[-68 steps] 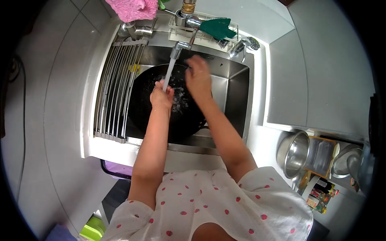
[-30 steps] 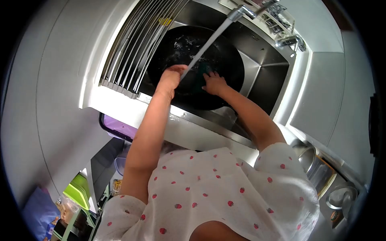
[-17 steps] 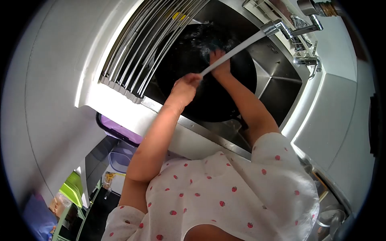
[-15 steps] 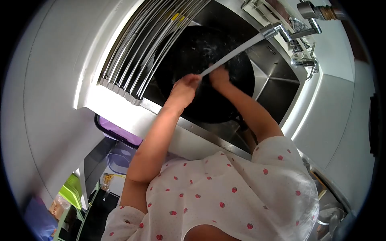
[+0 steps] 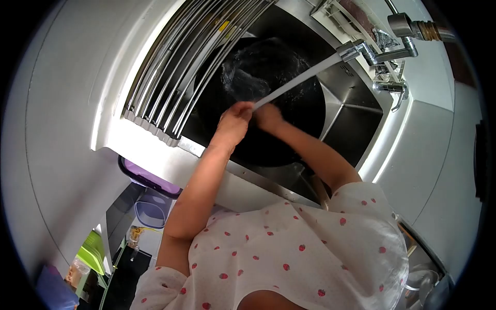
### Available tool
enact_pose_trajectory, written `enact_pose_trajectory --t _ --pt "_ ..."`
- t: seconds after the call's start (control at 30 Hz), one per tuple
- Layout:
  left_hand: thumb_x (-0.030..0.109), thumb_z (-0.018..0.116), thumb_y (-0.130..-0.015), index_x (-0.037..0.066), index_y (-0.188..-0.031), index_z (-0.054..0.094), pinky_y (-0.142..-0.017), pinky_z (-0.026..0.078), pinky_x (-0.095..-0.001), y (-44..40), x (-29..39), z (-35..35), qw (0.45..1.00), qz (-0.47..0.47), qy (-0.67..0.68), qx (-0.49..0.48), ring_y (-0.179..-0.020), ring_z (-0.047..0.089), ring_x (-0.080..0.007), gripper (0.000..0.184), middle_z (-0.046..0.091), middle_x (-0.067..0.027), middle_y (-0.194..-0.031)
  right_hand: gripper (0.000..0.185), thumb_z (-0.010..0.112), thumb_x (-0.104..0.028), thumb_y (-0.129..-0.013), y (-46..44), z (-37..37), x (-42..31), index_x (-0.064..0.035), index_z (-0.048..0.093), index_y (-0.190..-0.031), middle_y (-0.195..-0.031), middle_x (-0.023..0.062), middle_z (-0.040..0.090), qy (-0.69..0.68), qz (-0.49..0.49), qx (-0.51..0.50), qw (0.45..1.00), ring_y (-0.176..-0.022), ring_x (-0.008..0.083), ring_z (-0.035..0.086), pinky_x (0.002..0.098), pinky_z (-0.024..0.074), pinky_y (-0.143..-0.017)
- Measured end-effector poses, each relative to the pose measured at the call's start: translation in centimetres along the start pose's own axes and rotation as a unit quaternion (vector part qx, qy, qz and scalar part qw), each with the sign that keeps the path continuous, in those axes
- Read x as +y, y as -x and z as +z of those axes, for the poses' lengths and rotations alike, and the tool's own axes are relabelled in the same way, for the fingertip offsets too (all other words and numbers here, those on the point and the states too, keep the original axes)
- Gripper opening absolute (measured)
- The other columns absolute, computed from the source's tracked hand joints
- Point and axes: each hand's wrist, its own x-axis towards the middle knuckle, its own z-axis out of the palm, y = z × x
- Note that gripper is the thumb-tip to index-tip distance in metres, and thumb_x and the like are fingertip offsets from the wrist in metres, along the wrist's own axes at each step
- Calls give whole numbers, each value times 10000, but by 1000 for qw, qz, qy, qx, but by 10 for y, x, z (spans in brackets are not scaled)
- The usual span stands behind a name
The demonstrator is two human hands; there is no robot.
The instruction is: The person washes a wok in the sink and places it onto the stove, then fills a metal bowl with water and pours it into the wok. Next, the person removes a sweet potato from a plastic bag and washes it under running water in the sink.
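A large round black wok lies in the steel sink, with water swirling over its far side. My left hand is above the wok's near left part, its fingers curled together where the water stream comes down. Whatever those fingers hold, if anything, is hidden. Close beside it on the right, my right hand is over the wok, smeared by motion, so its fingers do not show clearly. The stream runs from the jointed tap at the upper right.
A rack of metal rods spans the sink's left side. The sink has a steel rim near my body. A second small tap stands at the right edge. Below the counter on the left are a purple container and green items.
My right hand has moved left and slightly toward my body, nearer my left hand. My left hand has shifted a little toward me. More water now swirls in the wok's far left part.
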Motion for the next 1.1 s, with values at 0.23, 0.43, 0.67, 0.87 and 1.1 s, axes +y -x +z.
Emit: enact_pose_trajectory --t 0.23,0.43,0.67,0.87,1.1 --pt "62 473 -853 30 -1001 585 -843 353 -215 5 -4 -2 999 36 -5 12 -916 498 -120 188 574 -46 -944 91 445 -116 -770 -85 -74 -45 -99 498 -841 -872 82 488 188 -191 296 917 -855 256 501 387 432 -694" --pt "74 473 -858 42 -1001 590 -857 346 -218 15 9 6 999 42 -5 20 -916 496 -120 187 574 -39 -950 282 464 -148 -803 -11 -108 55 -64 521 -1066 -1091 116 478 370 34 165 914 -1054 270 442 387 413 -807" --pt "71 468 -845 45 -1010 589 -883 328 -236 17 9 8 998 39 34 22 -942 493 -131 206 580 -42 -969 437 551 -214 -791 95 -44 -23 -27 443 -1171 -1088 198 539 11 41 -171 984 -994 323 525 394 430 -839" --pt "89 479 -837 37 -1019 582 -907 320 -249 21 16 12 1000 19 -3 18 -964 497 -153 216 580 -56 -979 467 530 -164 -796 120 -67 -2 -84 407 -1240 -1171 164 496 19 -12 -214 976 -1060 286 494 366 423 -858" --pt "132 503 -816 41 -1004 589 -820 381 -250 14 3 7 998 35 -44 11 -918 514 -148 225 590 -64 -953 416 504 -146 -779 139 -78 21 -153 488 -1195 -1155 118 525 112 27 -208 971 -1055 290 502 374 414 -880"
